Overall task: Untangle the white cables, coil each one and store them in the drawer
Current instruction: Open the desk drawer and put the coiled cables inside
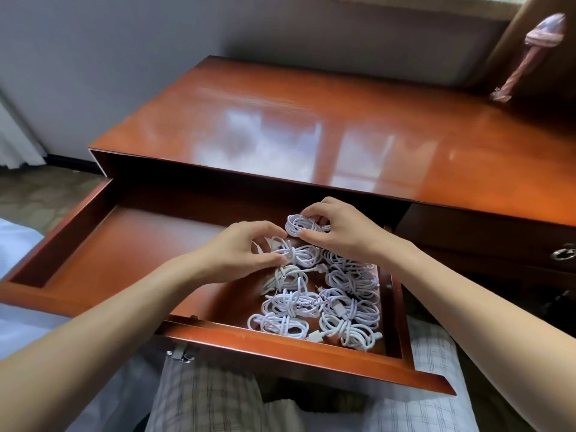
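Below the glossy desk (311, 126), left hand (246, 247) and right hand (336, 232) pinch coiled cables (307, 224) in the drawer (124, 244)

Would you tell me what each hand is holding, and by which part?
The right hand pinches the farthest coiled cable across its loops; the left hand grips the next coil by its left end.

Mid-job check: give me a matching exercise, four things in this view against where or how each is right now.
1 left hand
2 right hand
3 drawer
4 metal pull

A grips the farthest coil
B pulled open
C on a closed drawer front
D pinches the next coil

Pairs: 1-D, 2-A, 3-B, 4-C
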`<action>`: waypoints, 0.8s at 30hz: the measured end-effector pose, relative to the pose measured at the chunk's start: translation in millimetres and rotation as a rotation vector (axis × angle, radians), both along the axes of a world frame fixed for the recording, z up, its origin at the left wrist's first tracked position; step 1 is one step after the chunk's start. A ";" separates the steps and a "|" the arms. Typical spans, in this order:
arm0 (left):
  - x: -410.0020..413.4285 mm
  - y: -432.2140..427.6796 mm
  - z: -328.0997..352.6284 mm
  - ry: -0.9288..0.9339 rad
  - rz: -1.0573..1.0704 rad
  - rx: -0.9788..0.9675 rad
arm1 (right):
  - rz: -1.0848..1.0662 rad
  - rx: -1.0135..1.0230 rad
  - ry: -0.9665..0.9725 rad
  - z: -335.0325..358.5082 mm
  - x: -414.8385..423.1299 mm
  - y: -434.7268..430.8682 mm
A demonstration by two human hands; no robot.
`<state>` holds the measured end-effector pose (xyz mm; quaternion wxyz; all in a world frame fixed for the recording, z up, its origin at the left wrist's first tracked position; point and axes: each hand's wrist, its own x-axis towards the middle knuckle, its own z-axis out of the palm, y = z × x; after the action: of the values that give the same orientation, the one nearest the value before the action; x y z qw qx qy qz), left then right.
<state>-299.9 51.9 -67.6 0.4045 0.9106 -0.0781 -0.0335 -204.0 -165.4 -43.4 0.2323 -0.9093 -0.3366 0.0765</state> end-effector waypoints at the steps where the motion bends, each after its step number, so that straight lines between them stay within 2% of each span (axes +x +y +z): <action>1: -0.3 0.7 0.1 0.009 0.008 -0.009 | 0.002 -0.008 0.008 -0.5 0.5 1.8; 9: -5.1 -3.7 5.0 -0.010 0.016 -0.095 | 0.037 -0.116 0.054 -2.6 0.4 5.5; 15: -5.7 -2.5 6.5 -0.138 -0.022 0.064 | 0.043 -0.121 0.089 -4.1 -2.2 3.2; 24: -5.4 -0.5 2.1 -0.177 -0.009 0.173 | 0.049 -0.084 0.069 1.4 -10.8 -4.6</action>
<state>-305.3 51.4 -65.5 0.3156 0.9412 -0.1145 0.0384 -214.8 -170.1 -42.0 0.2033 -0.9066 -0.3471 0.1276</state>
